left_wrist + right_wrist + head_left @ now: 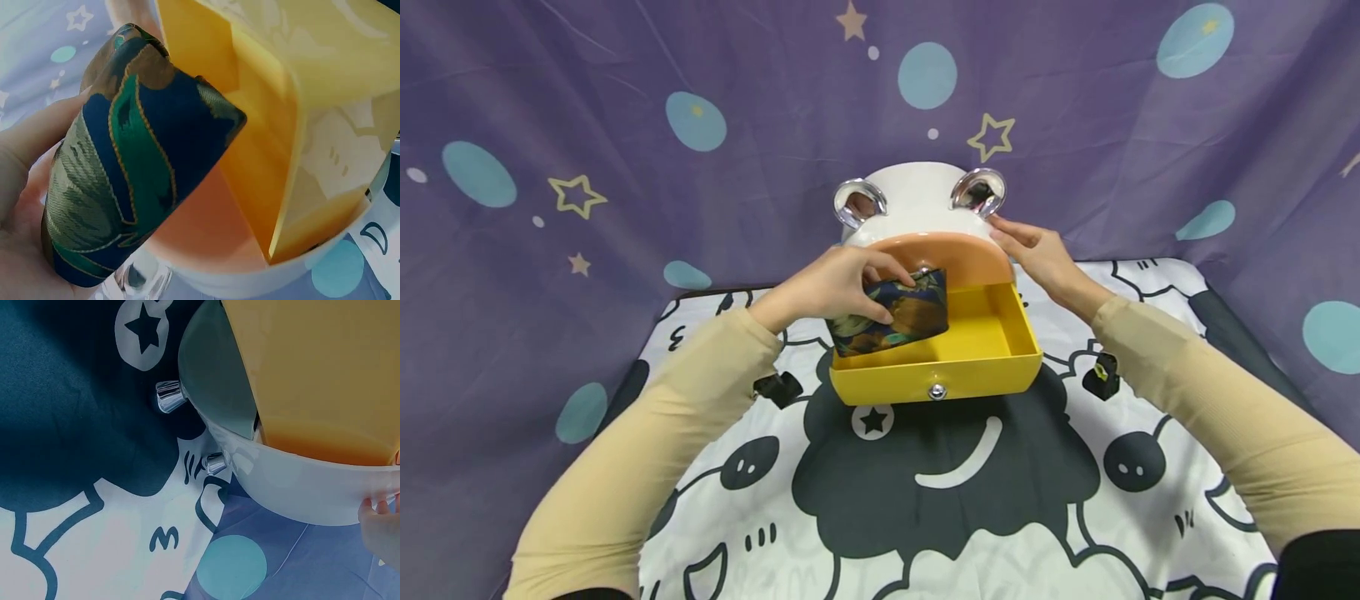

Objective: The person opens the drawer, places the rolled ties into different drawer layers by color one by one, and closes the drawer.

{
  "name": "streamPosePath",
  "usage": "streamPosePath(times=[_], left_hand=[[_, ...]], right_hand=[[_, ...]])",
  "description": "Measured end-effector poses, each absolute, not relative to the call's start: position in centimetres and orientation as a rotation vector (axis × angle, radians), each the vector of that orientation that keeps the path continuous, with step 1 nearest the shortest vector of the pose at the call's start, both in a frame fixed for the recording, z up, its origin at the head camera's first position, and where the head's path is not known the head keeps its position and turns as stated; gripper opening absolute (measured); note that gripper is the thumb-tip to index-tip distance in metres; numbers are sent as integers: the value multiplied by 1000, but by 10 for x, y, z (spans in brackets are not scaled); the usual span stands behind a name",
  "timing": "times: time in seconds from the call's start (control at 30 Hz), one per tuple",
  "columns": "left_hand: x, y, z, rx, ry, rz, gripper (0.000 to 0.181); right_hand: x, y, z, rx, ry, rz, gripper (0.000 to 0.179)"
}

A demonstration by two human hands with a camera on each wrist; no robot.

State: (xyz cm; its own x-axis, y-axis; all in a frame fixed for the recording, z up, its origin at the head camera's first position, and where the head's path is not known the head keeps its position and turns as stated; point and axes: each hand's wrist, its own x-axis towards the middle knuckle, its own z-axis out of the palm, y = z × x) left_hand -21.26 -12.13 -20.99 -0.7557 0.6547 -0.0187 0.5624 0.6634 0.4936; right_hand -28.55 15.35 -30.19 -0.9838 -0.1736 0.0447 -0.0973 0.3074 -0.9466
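My left hand (838,283) grips a small brocade pouch (917,315) with a dark blue, green and brown pattern. The pouch is tilted over the left part of a yellow drawer (880,386), which is pulled out of a white and orange animal-shaped box (917,196). In the left wrist view, the thumb and fingers wrap the pouch (156,131) beside the drawer's wall. My right hand (1045,260) touches the box's right side, below a silver ring-shaped eye, with fingers extended. In the right wrist view, its fingertips (381,509) rest on the white shell.
A silver knob (937,391) sits on the drawer front. Short metallic feet (169,395) stick out from the box's base. The box stands on a cloth (955,533) with black and white cartoon prints, before a purple curtain (775,125) with stars and dots.
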Motion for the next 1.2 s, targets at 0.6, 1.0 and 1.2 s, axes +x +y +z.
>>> streamPosePath(times=[0.6,1.0,1.2], left_hand=[[-221,-93,-226,1110,2664,483,38],[-224,-88,-238,1044,2563,426,37],[-225,-84,-242,1017,2526,394,37]], right_hand=[[-288,154,-302,-256,2488,-1810,63],[-287,154,-302,-254,2486,-1813,64],[-288,154,-303,-255,2486,-1811,64]])
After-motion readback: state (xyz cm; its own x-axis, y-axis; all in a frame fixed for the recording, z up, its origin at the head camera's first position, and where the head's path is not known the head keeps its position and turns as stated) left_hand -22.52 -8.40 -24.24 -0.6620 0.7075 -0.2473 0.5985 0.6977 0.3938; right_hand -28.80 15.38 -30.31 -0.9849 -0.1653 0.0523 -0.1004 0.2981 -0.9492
